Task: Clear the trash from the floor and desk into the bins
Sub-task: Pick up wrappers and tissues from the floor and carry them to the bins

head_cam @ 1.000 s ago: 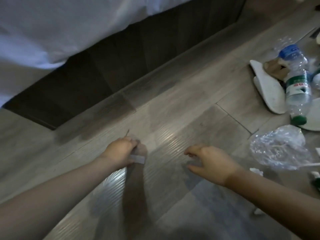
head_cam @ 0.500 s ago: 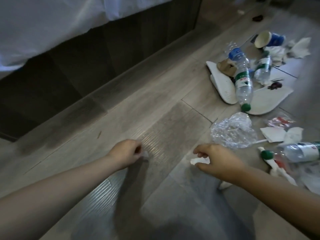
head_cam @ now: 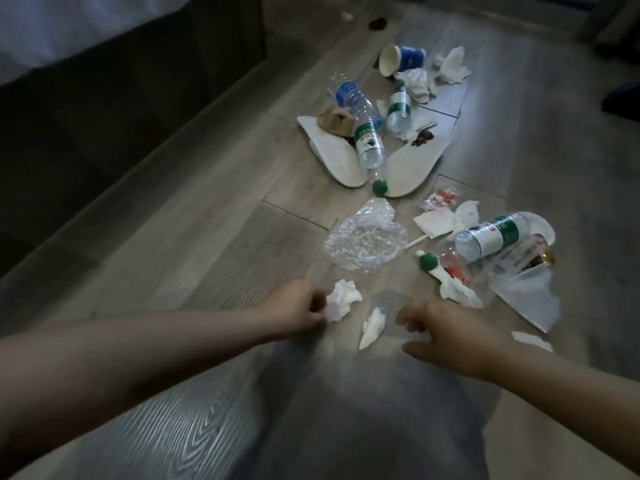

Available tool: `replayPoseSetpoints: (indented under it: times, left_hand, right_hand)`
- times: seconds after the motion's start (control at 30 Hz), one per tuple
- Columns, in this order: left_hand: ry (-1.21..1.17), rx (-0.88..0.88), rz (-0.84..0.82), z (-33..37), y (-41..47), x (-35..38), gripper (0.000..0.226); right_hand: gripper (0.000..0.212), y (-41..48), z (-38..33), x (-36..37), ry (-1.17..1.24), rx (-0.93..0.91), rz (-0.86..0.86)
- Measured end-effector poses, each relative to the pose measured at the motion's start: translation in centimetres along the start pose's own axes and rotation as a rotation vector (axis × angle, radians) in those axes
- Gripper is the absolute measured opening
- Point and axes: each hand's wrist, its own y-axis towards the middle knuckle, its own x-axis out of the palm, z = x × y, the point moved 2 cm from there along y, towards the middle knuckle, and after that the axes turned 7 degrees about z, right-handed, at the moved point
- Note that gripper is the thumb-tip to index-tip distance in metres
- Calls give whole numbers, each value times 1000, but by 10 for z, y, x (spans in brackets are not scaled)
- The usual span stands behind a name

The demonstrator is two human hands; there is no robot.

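Left grip (head_cam: pixel 298 310) pinching crumpled tissue (head_cam: pixel 343 299), right grip (head_cam: pixel 446 336) loosely curled, empty, motion-blurred

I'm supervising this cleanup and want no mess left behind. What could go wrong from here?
The left hand grips the crumpled tissue only at its edge, so it might slip. The small white scrap between the hands could be overlooked. Reaching onward, the right hand may knock the lying bottle, which could roll.
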Motion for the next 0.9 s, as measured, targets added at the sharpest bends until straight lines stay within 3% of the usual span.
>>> replayPoseSetpoints:
  times: [0.17, 0.27, 0.4, 0.47, 0.57, 0.67, 0.8, 0.9]
  left_hand:
    - [-25, 15, 232, 25, 21, 24, 18]
    - [-62, -52, 241, 30, 22, 36, 25]
    - [80, -129, 138, 40, 25, 56, 98]
    - [176, -191, 102, 42, 26, 63, 112]
    - [242, -201, 121, 44, 30, 70, 109]
    - [209, -104, 158, 49, 34, 77, 91]
    - [186, 38, 155, 62, 42, 83, 74]
    - [185, 73, 131, 71, 49, 84, 68]
  right_hand:
    - [40, 5, 16, 15, 74, 90, -9]
    - [39, 9, 26, 21, 112, 129, 7]
    - [37, 9, 46, 23, 169, 189, 70]
    - [36, 7, 56, 25, 214, 223, 97]
    - [31, 0, 70, 30, 256, 246, 143]
    - [30, -11, 86, 32, 277, 282, 209]
    - [40, -27, 111, 32, 253, 366, 369]
    - [51, -41, 132, 35, 217, 468, 395]
